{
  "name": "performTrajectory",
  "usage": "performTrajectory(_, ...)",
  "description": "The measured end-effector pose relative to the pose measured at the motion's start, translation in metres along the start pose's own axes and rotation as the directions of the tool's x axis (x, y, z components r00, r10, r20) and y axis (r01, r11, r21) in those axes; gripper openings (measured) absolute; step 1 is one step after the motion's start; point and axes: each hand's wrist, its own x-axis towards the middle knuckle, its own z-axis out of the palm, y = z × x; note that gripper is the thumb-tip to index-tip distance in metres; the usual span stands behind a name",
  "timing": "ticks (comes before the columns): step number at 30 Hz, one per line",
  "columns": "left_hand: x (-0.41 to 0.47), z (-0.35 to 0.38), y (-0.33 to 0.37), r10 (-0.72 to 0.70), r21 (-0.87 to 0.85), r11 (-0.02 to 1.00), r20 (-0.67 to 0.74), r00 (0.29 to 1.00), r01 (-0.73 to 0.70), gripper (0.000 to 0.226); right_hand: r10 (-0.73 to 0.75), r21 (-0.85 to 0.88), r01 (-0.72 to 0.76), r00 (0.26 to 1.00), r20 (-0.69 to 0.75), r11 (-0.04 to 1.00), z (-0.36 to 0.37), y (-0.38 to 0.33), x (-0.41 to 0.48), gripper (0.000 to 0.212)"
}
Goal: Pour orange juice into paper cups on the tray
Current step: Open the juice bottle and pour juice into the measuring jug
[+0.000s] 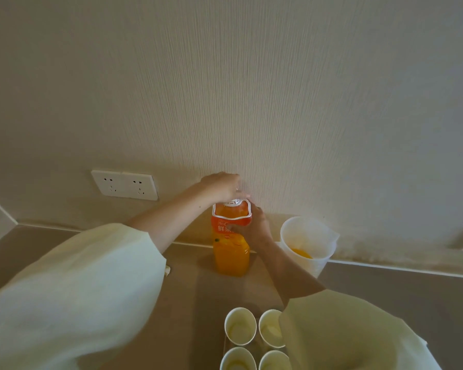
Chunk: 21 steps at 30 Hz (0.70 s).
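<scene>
Juice bottle (231, 244) stands upright on the counter (385, 295) near the wall, mostly full. Right hand (251, 225) is wrapped around its labelled upper body, fingers curled and pressed on the label. Left hand (221, 186) is on top at the cap (234, 201), fingers bunched down around it; blur hides the exact pinch, and I cannot tell whether the cap is tight or loose.

Step in hand, as I judge it: working the cap, on or off.

Pitcher (309, 244) sits just beside the bottle to the right, a little juice in the bottom. Four paper cups (240, 325) stand close together on the tray (224, 343) at the near edge, well apart from the bottle; all look empty. Right sleeve (345, 332) covers part of the tray.

To do it well:
- Keep the bottle flat on the counter while twisting; the right hand only steadies it. The plastic looks soft, so a hard squeeze with the cap loose could push juice out.
- Twist from the fingertips, wrist over the cap.
- Mind the sleeve near the cups.
</scene>
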Motion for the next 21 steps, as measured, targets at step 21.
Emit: performTrajectory(21,-0.040,0.045,-0.042,-0.358,-0.664,0.744,-0.300,0.884,0.076,0.011,-0.045,0.004,0.045,0.999,0.030,0.999,-0.005,-0.004,-0.001,0.065)
